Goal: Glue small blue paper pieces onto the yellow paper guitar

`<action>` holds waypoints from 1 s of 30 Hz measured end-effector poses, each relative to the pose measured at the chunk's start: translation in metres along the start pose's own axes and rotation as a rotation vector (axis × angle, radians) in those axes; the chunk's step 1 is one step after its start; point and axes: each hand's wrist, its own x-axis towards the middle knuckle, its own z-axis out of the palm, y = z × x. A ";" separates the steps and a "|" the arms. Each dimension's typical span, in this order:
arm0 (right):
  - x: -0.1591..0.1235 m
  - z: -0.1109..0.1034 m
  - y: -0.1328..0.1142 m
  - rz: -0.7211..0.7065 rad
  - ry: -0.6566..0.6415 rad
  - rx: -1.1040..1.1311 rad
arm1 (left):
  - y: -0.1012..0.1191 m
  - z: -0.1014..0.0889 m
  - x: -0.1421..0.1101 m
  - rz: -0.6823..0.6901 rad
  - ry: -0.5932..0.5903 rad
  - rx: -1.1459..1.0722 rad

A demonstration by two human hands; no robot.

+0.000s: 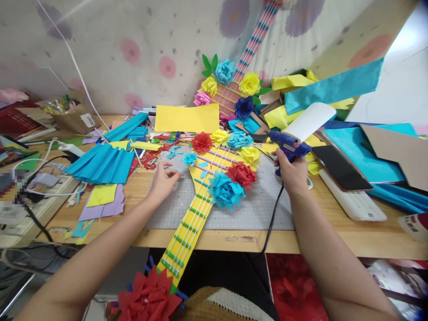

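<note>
My right hand [293, 171] is wrapped round the handle of a dark blue hot glue gun [286, 141], its nozzle turned left and its black cord running down over the table edge. On the left, my left hand [164, 180] hovers by the mat, fingers loosely curled and a little apart, with nothing visible in them. Between the hands lies a yellow paper guitar [190, 219] with white strings and green frets. Red, yellow and blue paper flowers sit around its body, among them a large blue flower [226, 191]. A big red flower [149, 296] covers the near end, past the table edge.
A grey cutting mat [254, 214] lies under the guitar's body. Behind it stands a pink paper guitar [247, 58] with flowers. Blue pleated paper [103, 164], scraps and a power strip [55, 205] are at left. A black phone [341, 167] and stacked paper lie at right.
</note>
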 end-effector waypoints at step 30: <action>-0.046 0.047 -0.109 -0.649 -0.925 -0.247 | 0.054 -0.004 -0.016 0.153 -0.055 0.194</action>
